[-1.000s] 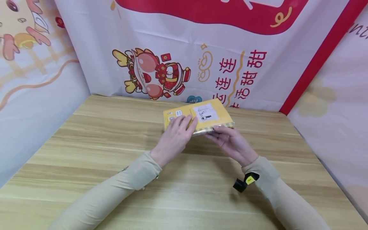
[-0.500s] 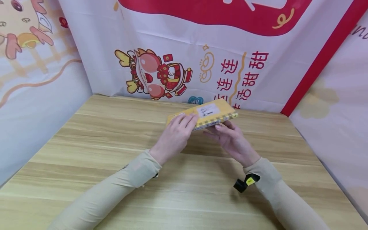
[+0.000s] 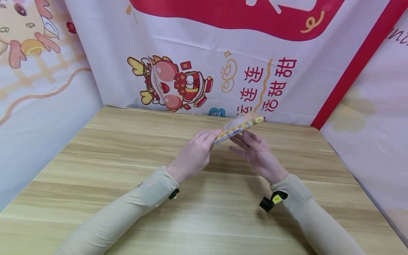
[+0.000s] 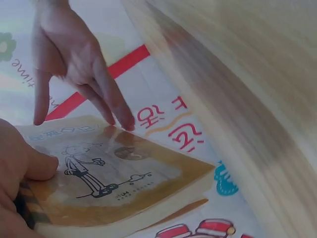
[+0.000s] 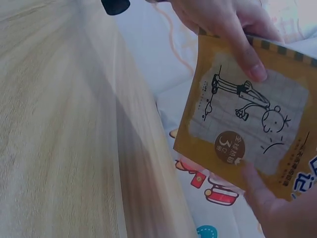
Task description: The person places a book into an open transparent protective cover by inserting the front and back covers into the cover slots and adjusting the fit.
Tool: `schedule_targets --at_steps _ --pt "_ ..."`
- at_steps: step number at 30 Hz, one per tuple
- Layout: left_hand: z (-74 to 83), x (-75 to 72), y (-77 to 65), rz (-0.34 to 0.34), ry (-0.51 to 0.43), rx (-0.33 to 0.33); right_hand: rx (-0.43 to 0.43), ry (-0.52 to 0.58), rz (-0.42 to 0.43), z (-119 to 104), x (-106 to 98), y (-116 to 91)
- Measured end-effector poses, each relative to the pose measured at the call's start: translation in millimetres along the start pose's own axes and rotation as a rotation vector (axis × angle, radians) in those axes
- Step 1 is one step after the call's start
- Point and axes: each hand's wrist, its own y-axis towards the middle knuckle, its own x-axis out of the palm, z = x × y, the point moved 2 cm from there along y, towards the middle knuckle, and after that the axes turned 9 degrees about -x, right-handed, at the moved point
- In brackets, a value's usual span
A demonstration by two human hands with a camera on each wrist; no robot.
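Note:
A yellow book (image 3: 237,130) is held up off the table, tilted, with its checkered spine facing me in the head view. My left hand (image 3: 193,153) grips its left end. In the right wrist view, the left thumb (image 5: 255,69) lies across the cover, which shows a line-drawn cartoon figure. The other left fingers are mostly hidden behind the book. My right hand (image 3: 259,156) is under the book's right part with fingers extended. A right fingertip (image 5: 247,171) appears to touch the cover near a brown round badge (image 5: 230,147).
The wood-grain table (image 3: 111,184) spreads beneath both arms. A white printed cloth (image 3: 191,42) with a cartoon dragon and red characters hangs behind it. More cloth (image 3: 376,141) covers the right side. A black device (image 3: 271,202) sits on the right wrist.
The book has tilted up, from showing its yellow face to showing mostly its spine. My left hand has turned with it. The right hand's thumb has come off the book's edge and its fingers have straightened.

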Motion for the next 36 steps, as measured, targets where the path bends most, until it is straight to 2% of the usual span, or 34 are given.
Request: schedule_targets --at_steps 6,12,19,26,32,36 --pt "2.5 0.6 1.2 0.011 -0.219 -0.018 -0.006 -0.015 0.089 -0.6 -4.0 1.4" --pt "6.0 -0.6 1.0 -0.010 -0.454 -0.049 0.022 -0.057 0.115 -2.5 -5.3 1.4" --pt "8.1 -3.3 -0.3 -0.040 -0.669 -0.162 -0.018 -0.009 0.106 -2.9 -5.5 2.4" --pt "8.8 -4.4 -1.8 -0.107 -0.830 -0.286 -0.018 0.056 0.070 -1.8 -5.7 2.1" --pt "7.8 -1.2 -0.8 -0.173 -0.949 -0.405 -0.009 0.046 0.046 -3.7 -4.8 1.6" --pt "5.2 0.9 -0.7 -0.196 -1.064 -0.469 -0.020 -0.017 0.059 -7.5 -3.7 2.2"
